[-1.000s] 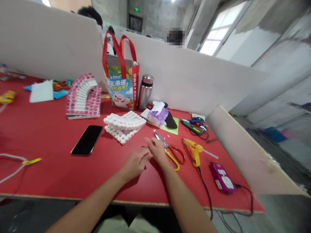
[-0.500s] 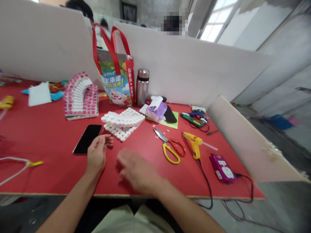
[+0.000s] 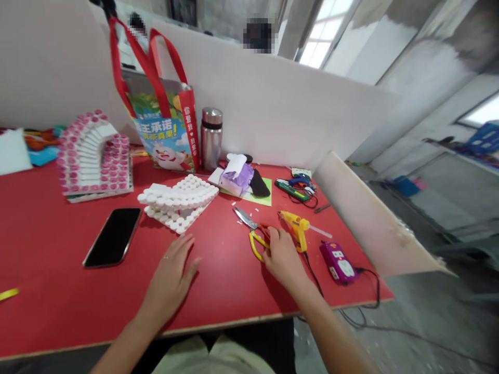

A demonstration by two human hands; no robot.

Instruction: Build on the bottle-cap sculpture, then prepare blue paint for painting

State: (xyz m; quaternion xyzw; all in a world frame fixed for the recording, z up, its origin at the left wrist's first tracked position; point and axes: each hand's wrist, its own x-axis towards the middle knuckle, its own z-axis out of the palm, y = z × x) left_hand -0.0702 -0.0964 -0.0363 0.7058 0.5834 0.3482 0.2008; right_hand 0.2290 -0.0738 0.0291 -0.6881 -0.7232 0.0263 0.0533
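My right hand (image 3: 284,255) is on the handles of a pair of scissors (image 3: 248,221) with one yellow and one red grip. Its fingers curl over the red loop and the thumb lies by the yellow one, while the blades rest on the table. Flat on the red tabletop, my left hand (image 3: 171,278) is open, thumb apart, holding nothing. Just beyond its fingertips stands a white folded piece (image 3: 177,200) covered in small round white discs. A yellow glue gun (image 3: 298,228) with a clear glue stick lies right beside my right hand.
A phone (image 3: 113,238) lies left on the red table (image 3: 218,291). Behind are a pink-and-white disc-covered piece (image 3: 93,161), a shopping bag (image 3: 166,140), a steel flask (image 3: 211,139) and a purple tissue pack (image 3: 236,179). A purple power socket (image 3: 338,262) and cords are at right.
My right hand has moved right and forward from bare table onto the scissors' handles. The left hand has turned palm down with its fingers extended. The view has shifted to the right.
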